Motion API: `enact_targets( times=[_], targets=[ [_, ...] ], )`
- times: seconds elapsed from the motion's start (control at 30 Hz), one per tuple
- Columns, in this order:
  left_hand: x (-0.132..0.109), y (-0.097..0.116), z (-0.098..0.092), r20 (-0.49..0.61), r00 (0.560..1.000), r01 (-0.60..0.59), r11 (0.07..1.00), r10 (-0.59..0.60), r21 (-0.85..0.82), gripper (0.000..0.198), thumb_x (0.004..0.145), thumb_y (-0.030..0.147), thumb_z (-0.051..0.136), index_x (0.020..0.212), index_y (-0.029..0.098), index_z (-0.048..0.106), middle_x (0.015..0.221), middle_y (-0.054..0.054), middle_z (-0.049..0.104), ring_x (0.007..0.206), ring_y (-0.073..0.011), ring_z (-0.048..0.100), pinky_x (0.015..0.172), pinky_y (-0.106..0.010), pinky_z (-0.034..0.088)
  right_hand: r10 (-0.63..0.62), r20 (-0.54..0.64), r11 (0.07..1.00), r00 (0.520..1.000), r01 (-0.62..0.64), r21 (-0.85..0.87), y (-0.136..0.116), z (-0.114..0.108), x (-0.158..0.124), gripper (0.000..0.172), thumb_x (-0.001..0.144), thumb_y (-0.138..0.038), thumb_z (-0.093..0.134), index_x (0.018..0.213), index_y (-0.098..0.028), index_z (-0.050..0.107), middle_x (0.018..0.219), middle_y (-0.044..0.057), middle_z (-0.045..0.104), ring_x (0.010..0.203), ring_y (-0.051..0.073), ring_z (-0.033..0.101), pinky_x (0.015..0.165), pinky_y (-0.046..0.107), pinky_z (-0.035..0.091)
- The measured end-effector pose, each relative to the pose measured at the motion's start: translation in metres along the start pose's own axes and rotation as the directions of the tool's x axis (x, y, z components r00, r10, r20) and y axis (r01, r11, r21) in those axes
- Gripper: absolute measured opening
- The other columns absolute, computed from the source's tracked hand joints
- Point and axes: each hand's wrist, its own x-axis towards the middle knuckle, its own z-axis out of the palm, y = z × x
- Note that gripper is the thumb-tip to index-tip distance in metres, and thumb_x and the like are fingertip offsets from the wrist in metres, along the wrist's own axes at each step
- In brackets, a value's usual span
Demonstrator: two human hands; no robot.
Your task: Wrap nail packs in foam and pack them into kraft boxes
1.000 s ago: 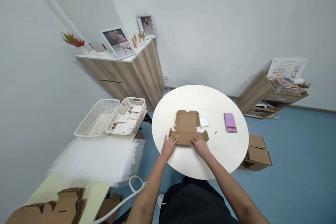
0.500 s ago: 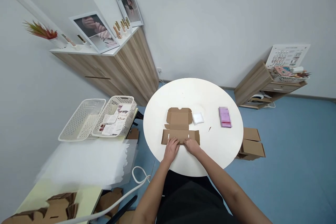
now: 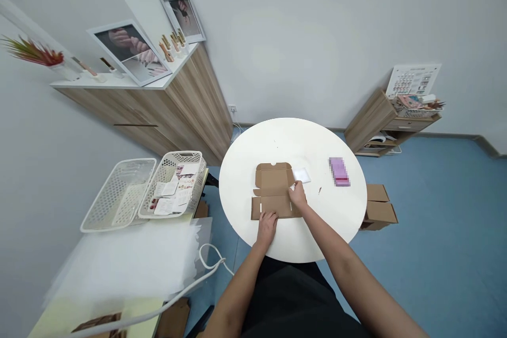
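Note:
An unfolded brown cardboard box (image 3: 274,182) lies on the round white table (image 3: 253,142), its small side flaps spread. At the box's front edge, my left hand (image 3: 268,226) has its fingers curled over the cardboard. My right hand (image 3: 298,195) is closed at the right side, fingers bunched by the fold between the back and front panels, seemingly pinching a flap there; the fingertips are partly hidden. Just beyond that hand is a flat white packet (image 3: 302,175). Farther right lies a purple box (image 3: 339,171), its surface blurred into blocks.
White plastic baskets, one holding printed cards (image 3: 172,190), stand on a side table at left. A white cable (image 3: 186,293) crosses the lower left. Cardboard boxes (image 3: 379,208) sit on the floor right of the table. A wooden cabinet (image 3: 190,111) stands behind the baskets.
My right hand has moved from the box's front edge up to its right side. My left hand stays at the front edge. The view has shifted slightly.

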Motion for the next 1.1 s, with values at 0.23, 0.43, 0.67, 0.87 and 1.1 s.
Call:
enact_targets(
  times=[0.23, 0.43, 0.67, 0.87, 1.1],
  targets=[
    [-0.002, -0.010, 0.007, -0.025, 0.995, -0.094, 0.995, 0.095, 0.039, 0.031, 0.093, 0.006, 0.039, 0.100, 0.020, 0.067, 0.111, -0.009, 0.070, 0.112, -0.0207, 0.062, 0.107, -0.051, 0.039, 0.213, -0.030, 0.970, 0.977, -0.208, 0.128, -0.006, 0.026, 0.010, 0.050, 0.083, -0.033, 0.054, 0.129, -0.018, 0.042, 0.115, 0.013, 0.066, 0.092, 0.023, 0.066, 0.069, 0.029, 0.051],
    [-0.003, -0.017, 0.006, 0.038, 0.987, -0.160, 0.984, 0.158, 0.076, 0.037, 0.093, 0.004, 0.035, 0.108, 0.018, 0.066, 0.119, -0.010, 0.067, 0.121, -0.0246, 0.057, 0.102, -0.051, 0.045, 0.220, -0.074, 0.971, 0.973, -0.211, 0.111, -0.003, 0.020, 0.005, 0.032, 0.085, -0.036, 0.052, 0.112, -0.021, 0.061, 0.108, 0.009, 0.070, 0.091, 0.022, 0.066, 0.073, 0.030, 0.050],
    [0.018, -0.012, -0.024, 0.235, 0.932, -0.324, 0.928, 0.278, 0.186, 0.036, 0.094, 0.012, 0.040, 0.118, 0.025, 0.063, 0.147, -0.007, 0.048, 0.143, -0.0279, 0.033, 0.113, -0.058, 0.030, 0.087, -0.023, 0.990, 0.996, -0.089, -0.109, 0.010, 0.017, -0.010, 0.020, 0.085, -0.031, 0.055, 0.092, -0.020, 0.070, 0.093, 0.008, 0.073, 0.084, 0.020, 0.066, 0.073, 0.028, 0.047],
    [0.053, -0.017, -0.042, 0.279, 0.944, -0.254, 0.929, 0.177, 0.271, 0.082, 0.080, 0.030, 0.068, 0.151, 0.023, 0.027, 0.160, -0.015, 0.023, 0.148, -0.0339, 0.016, 0.118, -0.061, 0.014, 0.044, -0.007, 0.990, 0.999, -0.045, -0.137, 0.012, 0.016, -0.010, 0.020, 0.086, -0.028, 0.056, 0.096, -0.019, 0.071, 0.094, 0.007, 0.073, 0.084, 0.019, 0.066, 0.070, 0.026, 0.046],
    [0.059, -0.029, -0.033, 0.359, 0.929, -0.200, 0.937, 0.089, 0.286, 0.095, 0.076, 0.035, 0.073, 0.153, 0.015, 0.020, 0.158, -0.020, 0.025, 0.147, -0.0345, 0.021, 0.118, -0.056, 0.018, -0.041, -0.030, 0.993, 0.999, 0.037, -0.113, 0.015, -0.004, -0.015, 0.025, 0.089, -0.031, 0.050, 0.095, -0.019, 0.070, 0.097, 0.006, 0.072, 0.087, 0.018, 0.064, 0.076, 0.026, 0.045]
  ],
)
